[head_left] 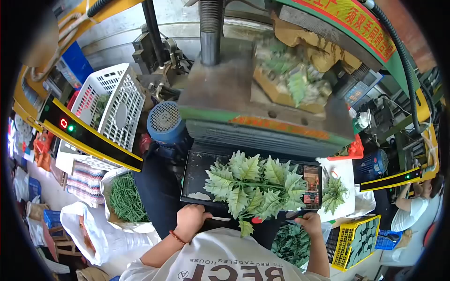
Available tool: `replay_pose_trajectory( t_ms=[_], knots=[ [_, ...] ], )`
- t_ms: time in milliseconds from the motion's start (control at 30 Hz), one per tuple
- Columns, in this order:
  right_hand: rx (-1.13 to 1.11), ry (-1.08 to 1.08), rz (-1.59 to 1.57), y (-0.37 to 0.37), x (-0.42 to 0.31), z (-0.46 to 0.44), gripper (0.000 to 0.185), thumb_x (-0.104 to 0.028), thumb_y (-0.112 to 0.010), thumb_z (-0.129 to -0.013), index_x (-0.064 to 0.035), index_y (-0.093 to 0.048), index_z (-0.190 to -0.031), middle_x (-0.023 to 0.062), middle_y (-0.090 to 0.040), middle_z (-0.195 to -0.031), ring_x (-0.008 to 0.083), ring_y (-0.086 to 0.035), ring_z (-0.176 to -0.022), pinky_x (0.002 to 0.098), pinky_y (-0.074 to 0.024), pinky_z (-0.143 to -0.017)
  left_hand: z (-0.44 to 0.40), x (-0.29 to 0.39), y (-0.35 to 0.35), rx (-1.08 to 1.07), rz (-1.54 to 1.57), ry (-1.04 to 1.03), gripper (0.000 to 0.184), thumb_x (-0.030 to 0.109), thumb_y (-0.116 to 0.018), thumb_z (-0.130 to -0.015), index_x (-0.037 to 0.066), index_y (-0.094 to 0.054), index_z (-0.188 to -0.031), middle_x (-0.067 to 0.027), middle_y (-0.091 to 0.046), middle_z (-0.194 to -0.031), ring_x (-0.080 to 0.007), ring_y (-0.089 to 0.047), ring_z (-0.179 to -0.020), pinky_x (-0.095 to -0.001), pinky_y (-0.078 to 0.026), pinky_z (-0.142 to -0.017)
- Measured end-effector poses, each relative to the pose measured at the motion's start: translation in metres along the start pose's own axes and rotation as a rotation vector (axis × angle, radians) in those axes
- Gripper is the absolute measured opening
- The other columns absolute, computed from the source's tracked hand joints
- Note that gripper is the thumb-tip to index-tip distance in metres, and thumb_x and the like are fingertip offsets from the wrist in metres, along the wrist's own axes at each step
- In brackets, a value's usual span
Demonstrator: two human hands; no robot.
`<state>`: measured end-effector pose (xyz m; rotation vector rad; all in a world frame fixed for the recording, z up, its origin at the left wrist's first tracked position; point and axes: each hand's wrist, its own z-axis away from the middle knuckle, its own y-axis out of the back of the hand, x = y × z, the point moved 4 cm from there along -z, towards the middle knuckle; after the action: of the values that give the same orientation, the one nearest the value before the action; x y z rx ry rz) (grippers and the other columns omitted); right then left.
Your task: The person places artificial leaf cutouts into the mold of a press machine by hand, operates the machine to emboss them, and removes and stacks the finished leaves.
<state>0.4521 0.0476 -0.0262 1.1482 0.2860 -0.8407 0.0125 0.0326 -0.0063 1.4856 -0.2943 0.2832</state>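
A black tray (196, 180) lies in front of my lap, with a spray of artificial green leaves (255, 182) spread over it. At its front left edge my left hand (190, 221) is closed, gripping the rim beside a thin pale strip. My right hand (309, 222) closes on the front right part of the same tray, its fingertips partly hidden. One leaf and a small red spot hang past the near edge. Right of the tray, another leaf piece (334, 194) rests on a white surface.
Behind the tray stands a press with a metal bed (220, 93) holding a blurred mould and leaves. Yellow-edged light bars (93, 136) flank it. A white basket (124, 100), a sack of green stems (126, 199), a yellow crate (344, 246) and a person (410, 213) are around.
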Motion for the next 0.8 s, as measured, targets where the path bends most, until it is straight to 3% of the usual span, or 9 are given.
replay_pose_trajectory(
  t_ms=[267, 400, 467, 500, 533, 567, 633, 733, 800],
  knots=[
    [0.025, 0.036, -0.01, -0.004, 0.003, 0.002, 0.041, -0.021, -0.083, -0.066, -0.0022, -0.05, -0.051, 0.0001, -0.043, -0.045, 0.0146, -0.034, -0.042, 0.0295, -0.0351, -0.044, -0.002, -0.004, 0.0, -0.075, 0.021, -0.001, 0.03, 0.034, -0.068, -0.076, 0.005, -0.063, -0.069, -0.0099, -0.064, -0.069, -0.0288, -0.059, -0.062, -0.0352, -0.045, -0.057],
    [0.12, 0.165, 0.275, 0.0, -0.006, 0.014, 0.036, -0.019, -0.081, -0.069, -0.0039, -0.052, -0.052, 0.0023, -0.049, -0.049, 0.0155, -0.041, -0.046, 0.0305, -0.0381, -0.047, 0.003, -0.006, 0.008, -0.069, 0.096, -0.086, 0.025, 0.029, -0.068, -0.077, 0.005, -0.065, -0.073, -0.0087, -0.063, -0.069, -0.0276, -0.058, -0.06, -0.0351, -0.045, -0.057],
    [0.321, 0.413, 0.305, 0.016, -0.061, 0.039, 0.02, -0.015, -0.076, -0.074, -0.0034, -0.061, -0.071, 0.0059, -0.06, -0.068, 0.0171, -0.049, -0.055, 0.0322, -0.0422, -0.052, -0.007, 0.019, 0.065, 0.12, 0.44, -0.138, 0.015, 0.021, -0.069, -0.078, 0.005, -0.067, -0.078, -0.0048, -0.06, -0.067, -0.0232, -0.055, -0.057, -0.032, -0.045, -0.054],
    [0.32, 0.408, 0.296, 0.018, -0.094, 0.053, 0.02, -0.015, -0.076, -0.074, -0.0034, -0.061, -0.071, 0.0059, -0.06, -0.068, 0.0171, -0.049, -0.055, 0.0322, -0.0422, -0.052, -0.01, 0.037, 0.091, 0.114, 0.431, -0.141, 0.015, 0.021, -0.069, -0.078, 0.005, -0.067, -0.078, -0.0048, -0.06, -0.067, -0.0232, -0.055, -0.057, -0.032, -0.045, -0.054],
    [0.335, 0.573, 0.038, 0.023, -0.139, 0.067, 0.019, -0.014, -0.075, -0.075, -0.0036, -0.061, -0.084, 0.0067, -0.061, -0.078, 0.0178, -0.051, -0.058, 0.0318, -0.0431, -0.053, -0.015, 0.065, 0.118, 0.131, 0.52, -0.306, 0.011, 0.018, -0.07, -0.078, 0.007, -0.067, -0.079, -0.0024, -0.056, -0.066, -0.0201, -0.053, -0.055, -0.0295, -0.043, -0.053],
    [0.352, 0.742, -0.22, 0.025, -0.176, 0.072, 0.026, -0.014, -0.073, -0.077, -0.0038, -0.061, -0.097, 0.0075, -0.061, -0.088, 0.0185, -0.053, -0.061, 0.0314, -0.0441, -0.054, -0.017, 0.086, 0.133, 0.156, 0.611, -0.477, 0.008, 0.015, -0.071, -0.078, 0.008, -0.067, -0.08, 0.0, -0.052, -0.066, -0.017, -0.051, -0.053, -0.0271, -0.042, -0.052],
    [0.356, 1.058, -0.11, 0.009, -0.218, 0.067, 0.041, -0.013, -0.073, -0.077, -0.0053, -0.056, -0.114, 0.0068, -0.059, -0.095, 0.0182, -0.053, -0.063, 0.0282, -0.0441, -0.054, -0.023, 0.101, 0.122, 0.198, 0.49, -0.556, 0.008, 0.015, -0.071, -0.078, 0.009, -0.068, -0.081, 0.0004, -0.051, -0.066, -0.0163, -0.05, -0.053, -0.0265, -0.042, -0.051],
    [0.234, 1.056, -0.082, -0.006, -0.215, 0.051, 0.032, -0.012, -0.073, -0.077, -0.0049, -0.061, -0.106, 0.0058, -0.059, -0.089, 0.017, -0.054, -0.063, 0.0264, -0.0438, -0.055, -0.039, 0.113, 0.107, 0.282, 0.121, -0.741, 0.008, 0.017, -0.072, -0.078, 0.011, -0.068, -0.081, 0.0015, -0.046, -0.067, -0.0142, -0.048, -0.052, -0.0247, -0.04, -0.049],
    [0.231, 1.135, -0.066, 0.011, -0.229, 0.061, 0.03, -0.012, -0.073, -0.077, -0.0049, -0.062, -0.104, 0.0055, -0.059, -0.088, 0.0168, -0.054, -0.063, 0.0264, -0.0439, -0.055, -0.039, 0.115, 0.129, 0.259, 0.166, -0.775, 0.008, 0.018, -0.072, -0.078, 0.011, -0.068, -0.081, 0.0014, -0.046, -0.067, -0.0145, -0.048, -0.052, -0.0249, -0.04, -0.049]
  ],
)
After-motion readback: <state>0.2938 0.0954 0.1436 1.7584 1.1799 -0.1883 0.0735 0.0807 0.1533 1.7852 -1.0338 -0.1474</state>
